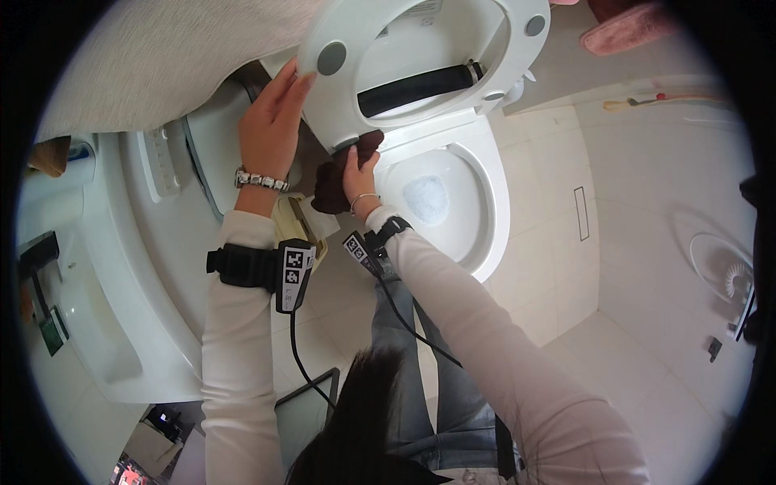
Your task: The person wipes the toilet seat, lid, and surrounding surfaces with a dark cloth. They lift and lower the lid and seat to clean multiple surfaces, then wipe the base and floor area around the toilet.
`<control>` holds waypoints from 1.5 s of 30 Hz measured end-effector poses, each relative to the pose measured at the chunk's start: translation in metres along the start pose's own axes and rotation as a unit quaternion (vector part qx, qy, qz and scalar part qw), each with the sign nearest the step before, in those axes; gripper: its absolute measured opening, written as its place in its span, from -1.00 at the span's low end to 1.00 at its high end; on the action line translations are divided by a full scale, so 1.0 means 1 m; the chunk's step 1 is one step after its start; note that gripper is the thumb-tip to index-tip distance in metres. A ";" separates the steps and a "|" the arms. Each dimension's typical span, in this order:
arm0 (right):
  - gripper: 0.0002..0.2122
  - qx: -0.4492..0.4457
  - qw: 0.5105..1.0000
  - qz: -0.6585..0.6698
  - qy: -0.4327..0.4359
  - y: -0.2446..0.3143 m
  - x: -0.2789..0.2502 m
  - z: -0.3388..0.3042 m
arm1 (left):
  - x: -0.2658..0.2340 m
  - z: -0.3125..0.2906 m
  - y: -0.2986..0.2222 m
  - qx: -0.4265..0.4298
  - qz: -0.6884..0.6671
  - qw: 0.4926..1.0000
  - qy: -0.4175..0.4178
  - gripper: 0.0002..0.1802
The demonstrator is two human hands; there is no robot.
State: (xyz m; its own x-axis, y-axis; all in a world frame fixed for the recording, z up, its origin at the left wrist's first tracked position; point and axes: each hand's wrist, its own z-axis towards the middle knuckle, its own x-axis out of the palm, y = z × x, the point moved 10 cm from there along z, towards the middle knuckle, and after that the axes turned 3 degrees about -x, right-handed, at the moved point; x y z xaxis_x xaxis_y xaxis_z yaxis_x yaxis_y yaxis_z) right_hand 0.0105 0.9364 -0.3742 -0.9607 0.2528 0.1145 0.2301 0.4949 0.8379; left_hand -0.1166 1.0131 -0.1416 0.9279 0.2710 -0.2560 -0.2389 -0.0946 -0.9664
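Note:
The white toilet seat stands raised, with grey round bumpers on the side facing me. My left hand grips its left edge, fingertips at the rim beside a bumper. Lower down, my right hand is closed on a dark brown cloth, pressing it to the lower left part of the seat near the hinge. Part of the cloth hangs loose to the left of the hand. Below the seat is the toilet bowl, with water at its bottom. A black roll-shaped thing shows through the seat opening.
A cream bin sits left of the toilet, partly behind my arms. A white washbasin fills the left side. A floor drain lies to the right, and a shower hose hangs at the far right. Pink fabric is at the upper right.

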 end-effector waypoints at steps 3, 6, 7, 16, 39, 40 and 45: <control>-0.36 -0.013 0.996 -0.039 0.074 -0.002 0.010 -0.004 | -0.001 0.001 0.003 0.008 0.010 1.000 0.001 -0.57; -0.40 -0.022 0.986 -0.116 0.117 0.009 -0.004 -0.012 | -0.002 0.000 0.004 0.008 0.015 1.000 -0.004 -0.58; -0.43 -0.069 0.981 -0.105 0.147 0.025 -0.011 -0.016 | -0.003 0.000 0.003 0.010 0.016 1.000 -0.007 -0.58; -0.58 -0.394 0.833 -0.382 0.076 0.114 -0.011 -0.048 | -0.001 -0.004 -0.008 0.023 0.020 1.000 -0.010 -0.60; -0.66 -0.468 0.420 -0.730 0.268 0.003 0.026 -0.013 | -0.005 -0.003 0.006 0.013 -0.003 1.000 -0.020 -0.56; -0.64 -0.488 0.401 -0.734 0.249 0.011 0.015 -0.011 | -0.005 -0.004 0.004 0.027 -0.004 0.999 -0.018 -0.56; -0.62 -0.423 0.575 -0.690 0.120 0.106 -0.071 0.003 | 0.004 -0.003 0.008 -0.020 -0.059 0.996 0.060 -0.57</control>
State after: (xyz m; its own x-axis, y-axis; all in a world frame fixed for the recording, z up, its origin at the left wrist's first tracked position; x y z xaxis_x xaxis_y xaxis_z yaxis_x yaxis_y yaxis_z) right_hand 0.1035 0.9737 -0.2953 -0.1561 -0.0667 -0.9855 -0.8374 -0.5202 0.1678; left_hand -0.1140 1.0101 -0.1502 0.9771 0.1657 -0.1335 -0.1167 -0.1071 -0.9874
